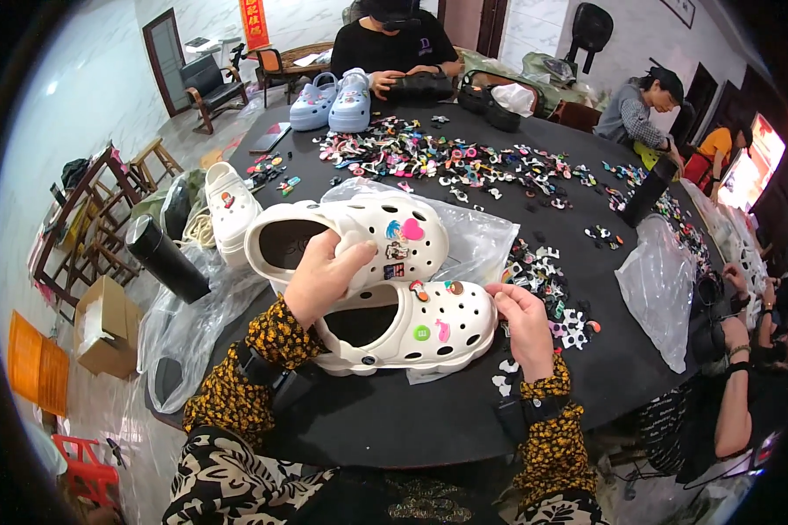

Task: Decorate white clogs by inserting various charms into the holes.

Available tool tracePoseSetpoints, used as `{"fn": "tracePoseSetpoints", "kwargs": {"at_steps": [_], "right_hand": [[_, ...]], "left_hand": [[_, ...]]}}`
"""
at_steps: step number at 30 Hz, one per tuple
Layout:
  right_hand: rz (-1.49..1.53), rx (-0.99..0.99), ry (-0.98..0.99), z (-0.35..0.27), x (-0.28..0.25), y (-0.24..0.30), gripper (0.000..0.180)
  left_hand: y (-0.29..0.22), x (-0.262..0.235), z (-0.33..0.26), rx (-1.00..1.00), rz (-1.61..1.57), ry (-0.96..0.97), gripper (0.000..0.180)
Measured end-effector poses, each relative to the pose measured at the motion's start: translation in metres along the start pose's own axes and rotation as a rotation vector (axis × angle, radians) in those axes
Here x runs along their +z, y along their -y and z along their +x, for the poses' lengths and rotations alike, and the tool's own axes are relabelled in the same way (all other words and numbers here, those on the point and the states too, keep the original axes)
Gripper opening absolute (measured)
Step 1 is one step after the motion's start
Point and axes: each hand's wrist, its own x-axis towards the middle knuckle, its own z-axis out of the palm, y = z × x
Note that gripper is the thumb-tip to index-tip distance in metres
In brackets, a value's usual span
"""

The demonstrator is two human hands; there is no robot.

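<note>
Two white clogs lie side by side before me, toes to the right. The farther white clog [346, 215] carries a pink heart and other small charms. On the nearer white clog [451, 350] are a green round charm [421, 332], a pink charm [444, 332] and two more near its far edge. My left hand [326, 278] grips the farther clog's near side, thumb on top, other fingers mostly hidden between the clogs. With thumb and fingers, my right hand [525, 319] pinches the nearer clog's toe edge.
Loose shoe charms [464, 157] spread over the dark table [368, 429]. Another white clog [229, 213], a black bottle [166, 260], plastic bags [657, 293] and blue clogs [350, 101] stand or lie around. A person [394, 52] sits opposite; others sit at the right.
</note>
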Motion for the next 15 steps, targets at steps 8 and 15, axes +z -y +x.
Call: {"fn": "tracePoseSetpoints", "kwargs": {"at_steps": [8,15], "right_hand": [[-0.003,-0.001,-0.003,-0.0008,-0.0004,0.0000,0.024],[-0.006,-0.004,-0.006,-0.0025,0.0006,0.0019,0.024]], "left_hand": [[-0.0069,0.0018,-0.0042,0.041,0.042,-0.011,0.035],[-0.0026,0.0012,-0.0008,0.064,0.024,0.015,0.036]]}}
